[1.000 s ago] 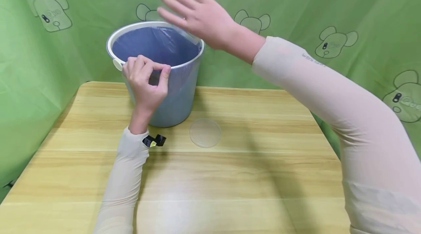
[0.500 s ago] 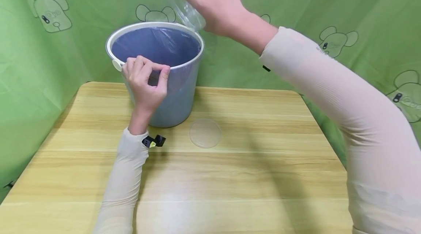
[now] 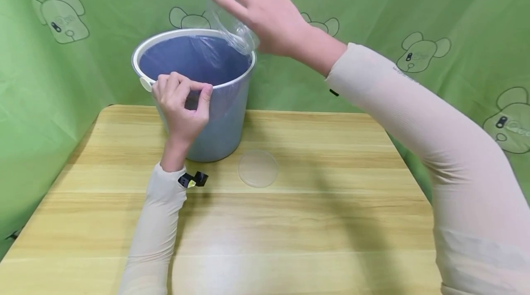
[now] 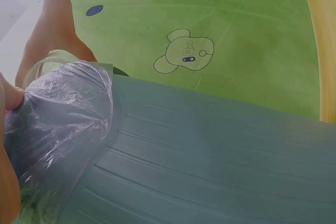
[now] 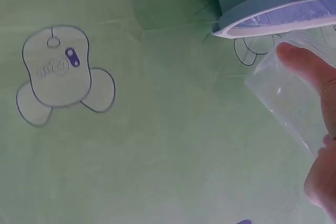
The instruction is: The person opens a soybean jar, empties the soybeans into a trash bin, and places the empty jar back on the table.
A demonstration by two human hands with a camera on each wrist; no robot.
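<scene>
1. Clear plastic cup [image 3: 233,28], no readable label, tilts over the bin [image 3: 198,92] back rim
2. Right hand [image 3: 265,14] grips it; left hand [image 3: 182,101] pinches the liner [image 4: 58,124] at the front rim

One grey-blue ribbed plastic bucket [image 3: 209,115] with one clear bag liner [image 3: 194,58], one clear plastic cup [image 3: 232,28], one round transparent lid [image 3: 258,168], two hands.
</scene>
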